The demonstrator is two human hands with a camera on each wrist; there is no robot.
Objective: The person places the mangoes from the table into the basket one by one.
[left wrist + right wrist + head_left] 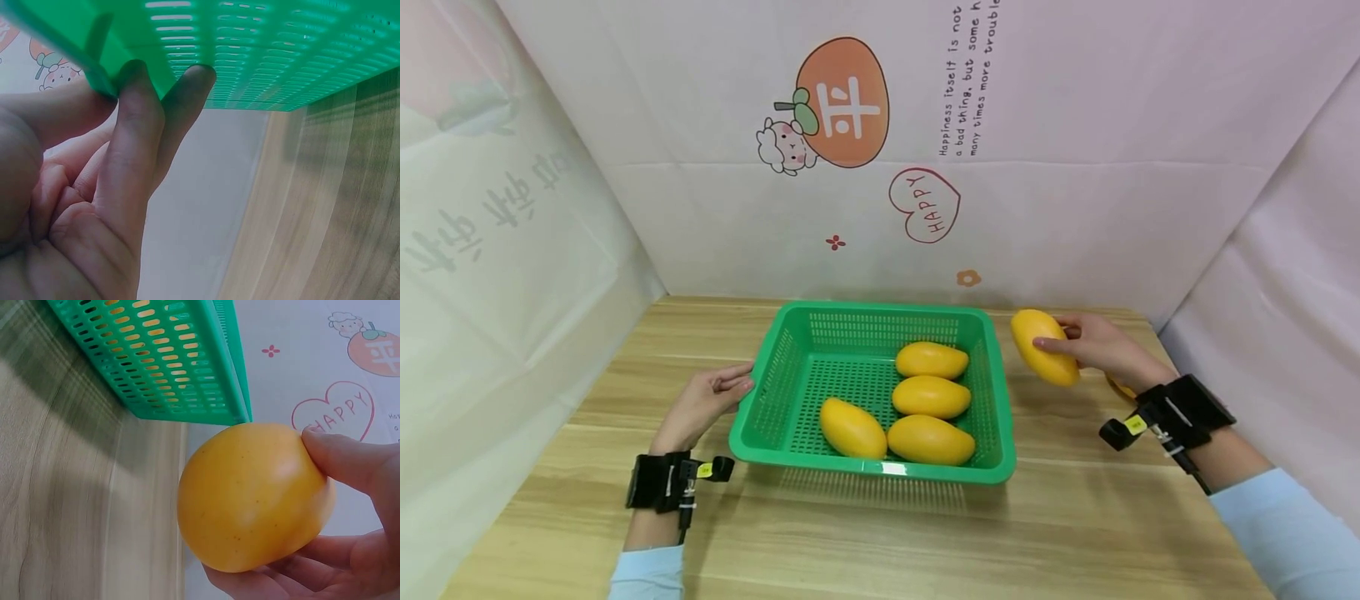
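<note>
A green plastic basket [880,473] stands on the wooden table, with several yellow mangoes [931,396] lying in its right half and front. My left hand [706,404] pinches the basket's left rim; in the left wrist view the thumb is on one side of the rim and two fingers [134,125] are on the other. Off the basket's right side, my right hand [1101,346] holds a mango [1043,346] above the table, thumb on one side and fingers beneath, as the right wrist view shows. Another yellow fruit [1122,387] is mostly hidden behind the right wrist.
The wooden table [880,542] extends in front of the basket and to both sides. A white cloth printed with cartoons and words [1075,167] hangs right behind the table, and more pale cloth [512,275] closes off the left and right sides.
</note>
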